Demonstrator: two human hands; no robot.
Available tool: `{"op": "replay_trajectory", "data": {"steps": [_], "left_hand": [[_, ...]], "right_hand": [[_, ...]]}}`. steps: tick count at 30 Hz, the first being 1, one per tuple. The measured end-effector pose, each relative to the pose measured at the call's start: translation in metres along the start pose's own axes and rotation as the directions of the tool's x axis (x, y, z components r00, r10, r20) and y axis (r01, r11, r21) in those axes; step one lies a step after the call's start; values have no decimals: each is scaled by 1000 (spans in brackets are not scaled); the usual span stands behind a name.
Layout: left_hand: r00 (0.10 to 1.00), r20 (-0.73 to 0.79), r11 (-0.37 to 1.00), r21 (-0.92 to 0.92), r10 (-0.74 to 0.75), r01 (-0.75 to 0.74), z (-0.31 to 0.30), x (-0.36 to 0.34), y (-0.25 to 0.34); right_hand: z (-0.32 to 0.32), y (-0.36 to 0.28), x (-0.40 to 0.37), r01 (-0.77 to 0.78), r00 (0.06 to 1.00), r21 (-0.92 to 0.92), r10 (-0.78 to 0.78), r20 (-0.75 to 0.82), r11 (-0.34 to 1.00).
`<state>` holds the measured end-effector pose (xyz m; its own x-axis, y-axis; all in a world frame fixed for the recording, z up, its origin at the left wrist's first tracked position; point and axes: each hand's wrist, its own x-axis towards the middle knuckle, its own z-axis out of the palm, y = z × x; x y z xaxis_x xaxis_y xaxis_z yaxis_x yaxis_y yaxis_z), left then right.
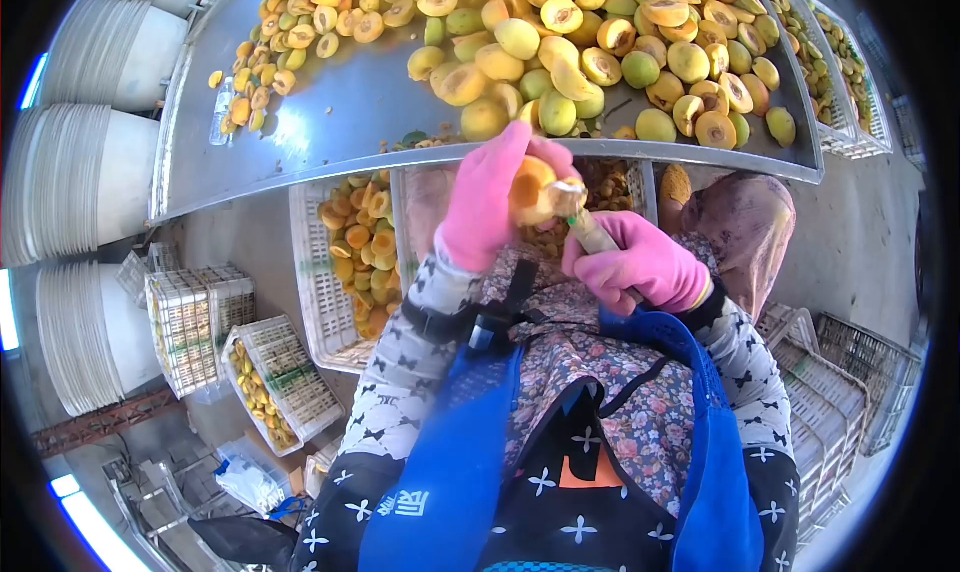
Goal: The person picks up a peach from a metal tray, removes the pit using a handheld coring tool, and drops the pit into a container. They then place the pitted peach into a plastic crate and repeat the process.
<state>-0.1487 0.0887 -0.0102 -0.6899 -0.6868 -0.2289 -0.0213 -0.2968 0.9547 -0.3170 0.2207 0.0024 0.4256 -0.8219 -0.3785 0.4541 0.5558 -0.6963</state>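
Note:
My left hand (487, 194), in a pink glove, grips a yellow-orange fruit (529, 187) just below the metal table's front edge. My right hand (645, 262), also pink-gloved, holds a small pitting tool (582, 217) with a pale handle, its tip pushed into the fruit. Both hands are close together above my lap, over a blue apron (460, 452) and flowered clothing.
A metal table (330, 112) carries a large heap of whole and halved yellow-green fruit (600, 52). White plastic crates (330, 272) with fruit halves stand below it. More crates (275, 382) sit at left and right. Stacked white trays (70, 172) line the left side.

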Motion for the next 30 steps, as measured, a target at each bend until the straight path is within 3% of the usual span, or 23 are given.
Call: {"op": "replay_trajectory", "data": {"steps": [1, 2, 3, 4, 5, 6, 7, 10, 11, 13, 14, 15, 16, 18, 19, 20, 22, 23, 24, 25, 26, 28, 30], "left_hand": [[998, -34, 997, -48, -62, 60, -12, -11, 8], [991, -66, 989, -99, -118, 112, -27, -20, 18], [957, 18, 777, 579, 289, -246, -66, -30, 17], [801, 332, 75, 904, 499, -422, -108, -42, 18], [869, 36, 267, 945, 494, -191, -130, -54, 33], [864, -264, 451, 891, 428, 49, -141, -62, 42], [868, -311, 526, 847, 387, 69, -144, -55, 40], [882, -412, 651, 739, 229, 176, -136, -3, 29], [890, -427, 635, 735, 159, 239, -115, 21, 21], [919, -394, 637, 708, -2, 305, -83, 57, 6], [913, -409, 537, 773, 13, 338, -69, 65, 1], [906, -423, 430, 823, 28, 371, -56, 71, -2], [899, -435, 314, 861, 46, 400, -49, 74, -3], [914, -398, 465, 825, 75, 321, -61, 81, -19], [921, -384, 536, 792, 62, 293, -58, 74, -12], [928, -369, 602, 754, 57, 263, -56, 67, -6], [900, -349, 803, 595, 262, -4, -68, 57, -21], [866, -350, 855, 496, 358, -153, -73, 52, -28], [919, -228, 943, 171, 321, -287, -66, 44, -19], [942, -98, 923, -192, 320, -334, -52, 32, -3], [933, 23, 793, -534, 360, -293, -39, 20, 10], [957, -36, 908, -308, 289, -285, -11, 6, 21], [978, -62, 897, -390, 202, -210, 3, 3, 17]], "right_hand": [[-9, 7, 2, -19, 999, -244, 7, -49, 970], [-19, 12, 1, -52, 993, -539, -11, -114, 840], [-29, 19, -2, -101, 984, -775, -51, -169, 624], [-40, 26, -5, -162, 971, -924, -109, -211, 347], [-56, 36, -5, -184, 958, -947, -167, -232, 264], [-72, 47, -4, -210, 943, -961, -222, -248, 180], [-75, 48, -2, -236, 929, -967, -271, -253, 95], [-74, 21, 13, -337, 824, -916, -402, -399, 218], [-72, 17, 7, -235, 742, -941, -581, -335, 243], [-51, -7, -11, -225, 788, -886, -459, -410, 405], [-44, -12, -17, -226, 812, -847, -388, -437, 481], [-43, -6, -24, -156, 799, -900, -485, -357, 407], [-41, -4, -28, -196, 810, -888, -442, -386, 416], [-38, -4, -33, -271, 819, -861, -367, -441, 430], [-42, 5, -29, -162, 798, -901, -483, -359, 402], [-39, 5, -27, -101, 797, -893, -501, -337, 439], [-28, 2, -20, 26, 780, -862, -549, -300, 507], [-28, 6, -14, 59, 741, -906, -626, -242, 420], [-24, 5, -10, 93, 711, -910, -667, -223, 404], [-16, 2, -5, 126, 684, -915, -702, -200, 384], [-8, -2, 0, 157, 660, -920, -731, -172, 358], [0, -4, 12, 182, 588, -954, -804, -88, 237], [2, -3, 21, 154, 513, -982, -858, -12, 105]]}}
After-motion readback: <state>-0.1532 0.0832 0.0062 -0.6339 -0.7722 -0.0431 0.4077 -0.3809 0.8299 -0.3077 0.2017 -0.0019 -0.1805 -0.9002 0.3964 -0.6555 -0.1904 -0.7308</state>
